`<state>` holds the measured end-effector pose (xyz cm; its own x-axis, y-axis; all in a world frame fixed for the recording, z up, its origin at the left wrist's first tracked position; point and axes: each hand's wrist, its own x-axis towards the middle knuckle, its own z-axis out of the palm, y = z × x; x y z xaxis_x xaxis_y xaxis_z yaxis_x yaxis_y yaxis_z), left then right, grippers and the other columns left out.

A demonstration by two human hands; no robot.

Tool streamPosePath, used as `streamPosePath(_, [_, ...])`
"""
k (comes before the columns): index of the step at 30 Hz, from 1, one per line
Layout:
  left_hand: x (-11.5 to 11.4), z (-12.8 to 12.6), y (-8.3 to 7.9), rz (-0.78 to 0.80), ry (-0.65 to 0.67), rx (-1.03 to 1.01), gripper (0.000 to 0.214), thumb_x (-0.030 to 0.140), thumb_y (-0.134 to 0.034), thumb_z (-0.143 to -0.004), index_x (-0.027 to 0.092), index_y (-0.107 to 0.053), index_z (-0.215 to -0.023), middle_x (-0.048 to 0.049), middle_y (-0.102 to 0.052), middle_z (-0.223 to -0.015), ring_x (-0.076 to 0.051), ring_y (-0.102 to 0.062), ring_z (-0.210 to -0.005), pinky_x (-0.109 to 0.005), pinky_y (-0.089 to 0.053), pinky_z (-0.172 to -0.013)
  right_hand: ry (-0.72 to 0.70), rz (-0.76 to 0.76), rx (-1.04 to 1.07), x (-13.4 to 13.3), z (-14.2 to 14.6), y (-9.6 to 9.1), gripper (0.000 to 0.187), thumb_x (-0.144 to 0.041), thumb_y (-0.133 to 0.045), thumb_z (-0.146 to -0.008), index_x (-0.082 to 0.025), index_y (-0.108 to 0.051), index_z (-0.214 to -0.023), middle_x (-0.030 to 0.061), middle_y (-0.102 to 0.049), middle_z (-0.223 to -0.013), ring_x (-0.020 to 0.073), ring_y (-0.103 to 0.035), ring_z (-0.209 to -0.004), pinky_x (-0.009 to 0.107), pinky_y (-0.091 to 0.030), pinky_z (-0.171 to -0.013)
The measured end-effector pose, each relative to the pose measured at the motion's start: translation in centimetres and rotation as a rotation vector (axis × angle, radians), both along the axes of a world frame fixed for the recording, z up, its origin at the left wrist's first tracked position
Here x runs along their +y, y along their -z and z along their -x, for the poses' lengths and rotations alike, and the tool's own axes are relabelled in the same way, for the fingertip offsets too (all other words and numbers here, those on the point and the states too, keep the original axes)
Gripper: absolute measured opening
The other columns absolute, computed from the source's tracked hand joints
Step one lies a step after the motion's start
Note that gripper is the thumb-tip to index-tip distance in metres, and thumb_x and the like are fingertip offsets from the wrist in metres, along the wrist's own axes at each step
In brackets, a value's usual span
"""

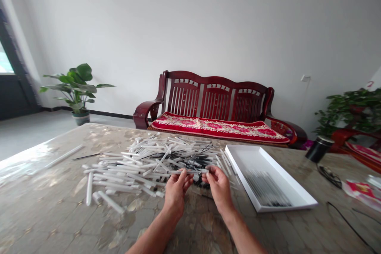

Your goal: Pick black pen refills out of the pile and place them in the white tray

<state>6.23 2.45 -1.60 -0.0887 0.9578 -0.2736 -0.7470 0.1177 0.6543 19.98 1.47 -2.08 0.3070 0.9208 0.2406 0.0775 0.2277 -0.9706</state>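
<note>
A big heap of white pen barrels and caps with thin black refills (154, 160) is spread over the patterned table (53, 214). My left hand (176, 191) and my right hand (218, 184) are together at the near edge of the heap, both pinched on one white pen (192, 171) held level between them. To the right lies a white tray (293, 190) with several dark finished pens in it.
A black cup (318, 149), a black cable (345, 216) and a red packet (361, 190) are on the table's right side. A single white tube (64, 156) lies far left. Beyond the table stand a wooden bench (216, 107) and potted plants (76, 87).
</note>
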Motion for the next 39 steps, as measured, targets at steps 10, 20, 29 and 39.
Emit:
streamPosePath(10, [0.0,0.0,-0.4,0.039,-0.012,-0.014,0.013,0.010,-0.074,-0.079,0.014,-0.062,-0.079,-0.0038,-0.071,-0.068,-0.013,-0.072,-0.063,-0.020,-0.059,-0.058,-0.024,-0.050,0.019,-0.1,-0.3,0.1,0.026,-0.042,-0.070,-0.074,-0.021,-0.066,-0.088,0.0045,-0.071,-0.081,0.0241,-0.071,-0.076,0.038,-0.062,-0.072])
streamPosePath(20, [-0.1,-0.1,-0.2,0.020,0.017,0.004,0.016,0.011,-0.077,-0.075,0.014,-0.062,-0.080,-0.0028,-0.072,-0.070,-0.014,-0.073,-0.065,-0.021,-0.059,-0.059,-0.024,-0.088,-0.019,0.0,0.1,0.8,0.021,-0.039,-0.068,-0.077,-0.021,-0.068,-0.087,0.0040,-0.072,-0.079,0.0229,-0.072,-0.073,0.035,-0.062,-0.069])
streamPosePath(29, [-0.2,0.1,0.1,-0.069,0.068,0.087,0.047,0.036,-0.093,-0.048,0.015,-0.065,-0.079,-0.0017,-0.071,-0.069,-0.016,-0.071,-0.066,-0.023,-0.055,-0.058,-0.030,-0.019,-0.100,-0.6,-0.1,-0.2,0.031,-0.048,-0.070,-0.076,-0.019,-0.074,-0.087,0.0043,-0.071,-0.069,0.0211,-0.068,-0.058,0.032,-0.059,-0.055])
streamPosePath(39, [-0.3,0.1,-0.1,-0.285,0.072,0.227,0.045,0.044,-0.089,-0.055,0.015,-0.067,-0.081,-0.0036,-0.073,-0.073,-0.017,-0.069,-0.065,-0.026,-0.056,-0.058,-0.136,0.268,0.273,-1.3,-0.1,-2.6,0.039,-0.047,-0.085,-0.057,-0.016,-0.069,-0.073,0.0019,-0.067,-0.062,0.0128,-0.061,-0.049,0.022,-0.050,-0.043])
